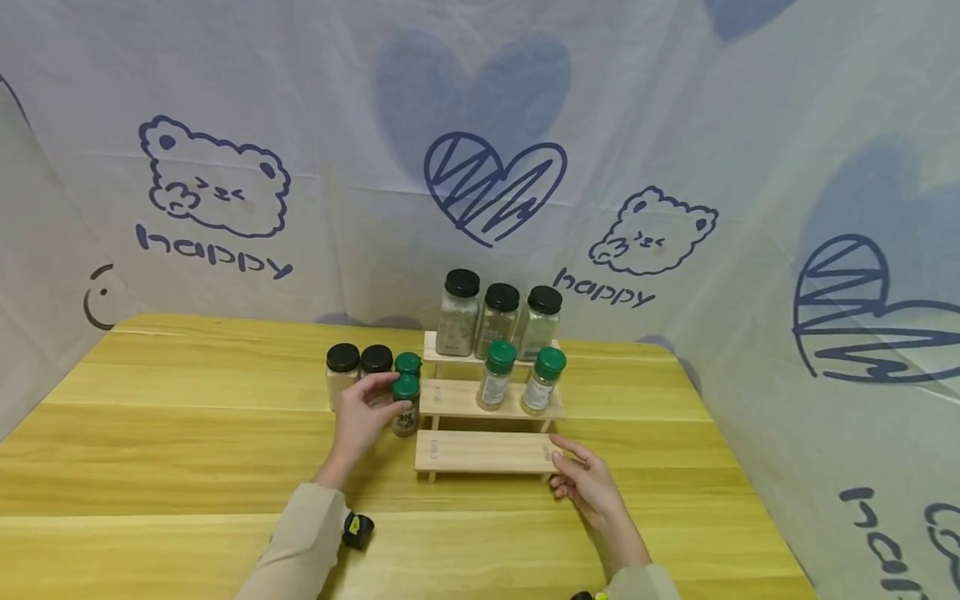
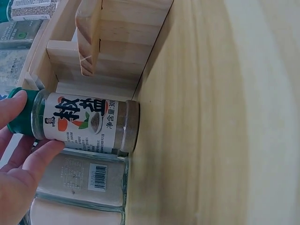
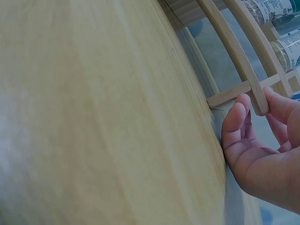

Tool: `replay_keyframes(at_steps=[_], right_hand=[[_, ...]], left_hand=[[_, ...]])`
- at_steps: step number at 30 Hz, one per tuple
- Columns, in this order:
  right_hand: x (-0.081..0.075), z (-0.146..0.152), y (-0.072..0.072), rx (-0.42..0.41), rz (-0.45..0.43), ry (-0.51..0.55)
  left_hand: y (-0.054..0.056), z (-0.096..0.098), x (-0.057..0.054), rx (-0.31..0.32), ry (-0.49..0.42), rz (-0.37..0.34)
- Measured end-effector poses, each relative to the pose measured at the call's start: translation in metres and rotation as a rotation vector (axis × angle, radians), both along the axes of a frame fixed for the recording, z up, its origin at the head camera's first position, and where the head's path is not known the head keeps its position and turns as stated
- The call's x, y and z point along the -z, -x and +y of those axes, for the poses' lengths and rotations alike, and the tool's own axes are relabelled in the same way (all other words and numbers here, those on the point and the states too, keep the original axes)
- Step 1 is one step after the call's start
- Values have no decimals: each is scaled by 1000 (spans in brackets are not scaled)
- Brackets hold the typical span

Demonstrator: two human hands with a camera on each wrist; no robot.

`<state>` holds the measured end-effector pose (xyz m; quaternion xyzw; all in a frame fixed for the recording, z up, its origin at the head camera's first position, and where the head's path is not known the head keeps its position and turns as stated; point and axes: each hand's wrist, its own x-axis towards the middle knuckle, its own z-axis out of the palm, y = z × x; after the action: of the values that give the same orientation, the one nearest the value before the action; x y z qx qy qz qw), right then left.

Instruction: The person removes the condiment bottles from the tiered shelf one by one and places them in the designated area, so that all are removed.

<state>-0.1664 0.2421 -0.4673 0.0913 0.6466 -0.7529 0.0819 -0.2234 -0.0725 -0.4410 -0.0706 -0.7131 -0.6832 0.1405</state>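
My left hand [image 1: 358,423] pinches a small spice jar [image 2: 89,123] between thumb and fingers, near its green cap. The jar stands upright on the table at the left end of a three-tier wooden rack [image 1: 480,451], its printed label showing in the left wrist view. At the rack's other end my right hand [image 1: 592,490] grips the lowest board [image 3: 258,101], thumb on one side and curled fingers on the other. Right behind the held jar is another green-capped jar [image 1: 408,362]; two black-capped jars [image 1: 342,367] stand to its left.
Three tall black-capped jars [image 1: 458,321] occupy the rack's top tier. On its middle tier two green-capped jars [image 1: 494,387] stand toward the right. A printed cloth [image 1: 345,217] hangs behind the wooden table [image 1: 187,458].
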Motion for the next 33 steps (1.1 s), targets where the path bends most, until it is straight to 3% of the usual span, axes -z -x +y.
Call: replay_keyframes(at_steps=[21,27,33], right_hand=[[-1,0,0,-12,-20,13],[-2,-1,0,-10,-22,20],[-3,-1,0,-10,-21,29]], left_hand=[[-7,-4,-3,5,20,-41],[-11,-3,-3,-41,51,-9],[-16,-1,-2,-139,128,33]])
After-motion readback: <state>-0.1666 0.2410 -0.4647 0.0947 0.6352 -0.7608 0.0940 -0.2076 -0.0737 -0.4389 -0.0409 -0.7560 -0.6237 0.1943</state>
